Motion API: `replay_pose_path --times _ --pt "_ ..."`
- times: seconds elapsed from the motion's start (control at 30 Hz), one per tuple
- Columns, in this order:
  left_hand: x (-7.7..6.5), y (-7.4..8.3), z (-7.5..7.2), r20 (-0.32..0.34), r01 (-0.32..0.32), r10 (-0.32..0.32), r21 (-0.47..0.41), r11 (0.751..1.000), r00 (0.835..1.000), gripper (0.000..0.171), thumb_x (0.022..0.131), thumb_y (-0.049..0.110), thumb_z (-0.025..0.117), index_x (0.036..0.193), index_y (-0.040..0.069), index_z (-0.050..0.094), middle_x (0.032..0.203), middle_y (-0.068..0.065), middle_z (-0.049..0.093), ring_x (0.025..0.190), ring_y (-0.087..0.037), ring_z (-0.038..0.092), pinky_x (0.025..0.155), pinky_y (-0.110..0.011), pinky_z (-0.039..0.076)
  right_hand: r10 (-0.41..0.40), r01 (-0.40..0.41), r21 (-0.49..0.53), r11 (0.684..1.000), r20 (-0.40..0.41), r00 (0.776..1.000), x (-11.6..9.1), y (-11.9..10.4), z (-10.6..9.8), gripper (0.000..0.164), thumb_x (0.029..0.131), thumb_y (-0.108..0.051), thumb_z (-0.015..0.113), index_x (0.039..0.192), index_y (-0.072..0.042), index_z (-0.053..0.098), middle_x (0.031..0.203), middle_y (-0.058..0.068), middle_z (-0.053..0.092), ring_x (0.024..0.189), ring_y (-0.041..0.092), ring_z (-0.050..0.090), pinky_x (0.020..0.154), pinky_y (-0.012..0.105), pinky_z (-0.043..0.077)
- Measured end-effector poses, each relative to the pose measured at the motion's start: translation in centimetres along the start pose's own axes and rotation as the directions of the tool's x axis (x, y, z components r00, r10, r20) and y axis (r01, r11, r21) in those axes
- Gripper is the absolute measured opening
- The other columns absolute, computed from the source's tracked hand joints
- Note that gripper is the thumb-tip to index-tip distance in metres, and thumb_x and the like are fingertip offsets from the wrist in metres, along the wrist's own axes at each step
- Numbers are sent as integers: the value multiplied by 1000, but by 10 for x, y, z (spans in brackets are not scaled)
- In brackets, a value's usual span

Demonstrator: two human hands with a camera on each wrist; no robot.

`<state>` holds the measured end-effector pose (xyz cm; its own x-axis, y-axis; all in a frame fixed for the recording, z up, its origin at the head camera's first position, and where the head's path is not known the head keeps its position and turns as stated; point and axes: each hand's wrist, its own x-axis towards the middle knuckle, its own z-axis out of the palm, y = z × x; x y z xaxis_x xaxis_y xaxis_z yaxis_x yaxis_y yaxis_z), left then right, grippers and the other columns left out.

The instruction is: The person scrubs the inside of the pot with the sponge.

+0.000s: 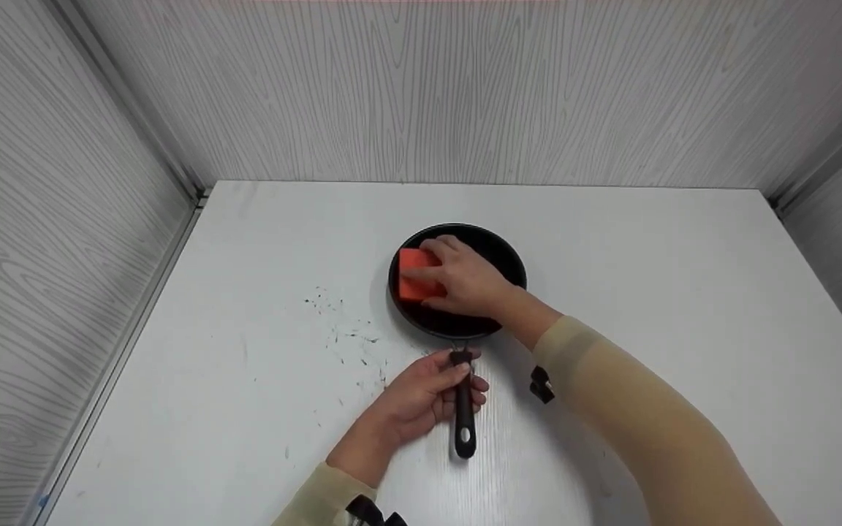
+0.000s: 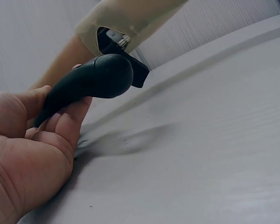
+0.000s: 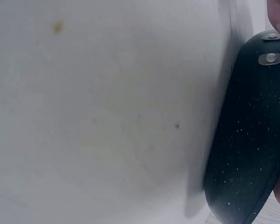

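Right hand and left hand were both occupied at a black frying pan near the middle of a white table. From above, the right hand gripped an orange block, its thumb and fingers spread around it; the block sat inside the pan, close to the rim on the person's left. The left hand was clamped on the pan's dark handle, thumb on top and fingers curled beneath, near the end that joins the pan. That handle pointed toward the person, its free end raised above the tabletop in the left wrist view. Whether the pan's base touched the table could not be told. Pale flecks dotted its outer wall, and two rivets showed by the handle joint. Dark specks lay scattered on the table to the left of the pan. Beige sleeves covered both forearms, and pale wood-grained panels stood around the table.
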<state>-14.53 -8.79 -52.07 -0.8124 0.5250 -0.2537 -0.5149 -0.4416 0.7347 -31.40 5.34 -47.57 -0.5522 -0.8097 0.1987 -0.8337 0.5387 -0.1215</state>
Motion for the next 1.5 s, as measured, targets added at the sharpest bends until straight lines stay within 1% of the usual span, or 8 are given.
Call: replay_pose_path --times 0.2,0.33,0.53,0.73,0.97,1.07,1.2,1.5 --pt "-2 0 -2 -12 -8 8 -4 1000 1000 43 111 10 56 150 -5 47 102 -16 72 88 -21 75 87 -36 64 -15 18 -83 996 37 999 4 0 2 53 98 -41 78 149 -32 63 155 24 46 143 45 43 122 51 38" --pt "-3 0 -3 -4 -13 13 -12 1000 1000 43 111 10 55 149 -6 46 102 -15 73 87 -20 75 86 -35 64 -39 45 -149 988 44 998 7 1 1 54 98 -42 78 148 -32 64 153 25 47 141 45 44 122 54 37" --pt "-5 0 -5 2 -24 24 -40 999 1000 39 111 9 55 147 -5 48 102 -16 73 88 -21 75 85 -34 64 -77 81 -223 971 27 997 11 2 0 52 96 -41 80 146 -32 66 149 26 49 136 44 47 116 57 43" --pt "-5 1 -5 -2 -32 32 -33 999 999 39 111 9 54 147 -5 47 102 -17 73 90 -22 75 85 -34 64 -76 84 -269 959 40 996 14 3 0 50 98 -40 77 146 -33 65 149 25 48 136 43 47 112 58 46" --pt "-3 -1 -4 0 -28 28 -19 999 1000 43 111 9 54 150 -8 44 103 -17 73 91 -23 76 88 -36 64 -33 38 -285 958 24 999 12 12 -3 50 99 -34 77 147 -31 64 149 24 47 135 42 46 110 59 47" --pt "-2 -1 -3 4 -23 23 -1 1000 1000 45 111 11 55 151 -9 43 102 -16 73 92 -22 76 89 -36 64 -3 8 -287 958 18 1000 10 18 -3 50 99 -34 77 147 -32 64 149 23 47 135 43 46 109 59 48" --pt "-1 -1 -2 0 -22 22 4 1000 1000 45 111 11 55 151 -9 43 102 -16 73 92 -22 76 89 -36 64 15 -8 -284 959 23 1000 7 23 -3 53 98 -35 79 149 -32 63 149 23 46 135 43 45 108 59 49" --pt "0 -1 -2 -1 -18 18 -5 1000 1000 40 111 10 55 147 -6 46 102 -16 73 91 -22 76 90 -37 63 62 -40 -219 975 96 993 6 26 -7 59 98 -31 75 153 -33 57 155 23 40 142 44 40 116 59 41"
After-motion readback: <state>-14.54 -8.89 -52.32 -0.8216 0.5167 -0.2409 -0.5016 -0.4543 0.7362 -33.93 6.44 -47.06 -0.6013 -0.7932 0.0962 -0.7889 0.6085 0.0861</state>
